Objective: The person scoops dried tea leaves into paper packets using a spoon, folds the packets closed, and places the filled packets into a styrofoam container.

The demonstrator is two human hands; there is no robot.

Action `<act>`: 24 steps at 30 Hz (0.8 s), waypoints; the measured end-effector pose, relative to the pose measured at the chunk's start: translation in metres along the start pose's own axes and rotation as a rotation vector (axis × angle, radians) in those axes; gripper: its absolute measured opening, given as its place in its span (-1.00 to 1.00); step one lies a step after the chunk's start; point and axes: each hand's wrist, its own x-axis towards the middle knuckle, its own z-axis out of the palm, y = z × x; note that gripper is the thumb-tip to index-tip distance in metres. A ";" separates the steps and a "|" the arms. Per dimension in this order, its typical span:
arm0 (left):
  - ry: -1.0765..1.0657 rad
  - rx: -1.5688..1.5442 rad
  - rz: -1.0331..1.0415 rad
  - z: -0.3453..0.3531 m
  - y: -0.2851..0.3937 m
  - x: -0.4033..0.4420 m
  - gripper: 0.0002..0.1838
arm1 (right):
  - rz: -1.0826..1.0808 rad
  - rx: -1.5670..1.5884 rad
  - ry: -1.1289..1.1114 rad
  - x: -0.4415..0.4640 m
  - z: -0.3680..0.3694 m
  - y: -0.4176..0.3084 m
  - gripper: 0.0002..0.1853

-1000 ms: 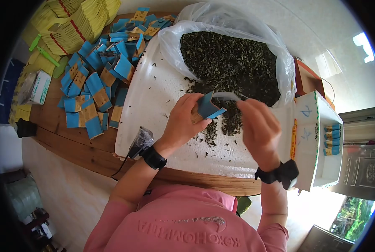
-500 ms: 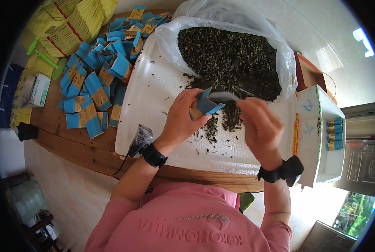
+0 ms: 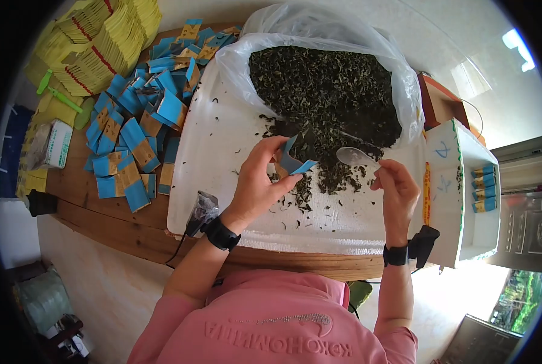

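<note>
My left hand (image 3: 260, 179) grips a small blue and brown paper packet (image 3: 291, 161), its mouth spread wide and facing up and to the right. Pinched by its handle, a clear plastic spoon (image 3: 351, 156) extends leftward from my right hand (image 3: 398, 188). The spoon's bowl hangs just right of the packet, apart from it, above the loose leaves. Dried dark green leaves (image 3: 325, 79) fill a clear plastic bag (image 3: 237, 64) lying open behind my hands, and some spill onto the white foam board (image 3: 216, 145). What the packet holds inside is hidden.
Many blue and brown packets (image 3: 138, 142) are heaped at left on the wooden table (image 3: 101, 212). Yellow bundled paper (image 3: 92, 42) stands behind them. On the right, a white foam box (image 3: 447, 200) holds several blue packets (image 3: 483, 188). A plastic-wrapped device (image 3: 203, 209) with a cable lies near my left wrist.
My right hand has drawn the spoon away from the packet's mouth, to the right and slightly down. My left hand still holds the packet in nearly the same place.
</note>
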 end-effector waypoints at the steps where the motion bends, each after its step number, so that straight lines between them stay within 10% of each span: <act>1: 0.000 -0.010 -0.006 0.000 0.000 -0.001 -0.38 | 0.006 0.001 0.005 -0.001 -0.002 0.002 -0.84; 8: 0.059 0.012 0.004 0.002 -0.004 0.000 -0.40 | -0.357 -0.644 0.209 0.030 0.000 0.058 -0.87; 13: 0.044 0.018 0.025 0.002 -0.004 0.001 -0.41 | 0.196 -0.064 -0.018 0.050 0.038 0.045 -0.82; 24: -0.006 0.015 0.026 0.001 0.001 0.001 -0.39 | 0.203 0.139 -0.017 0.050 0.003 0.016 -0.85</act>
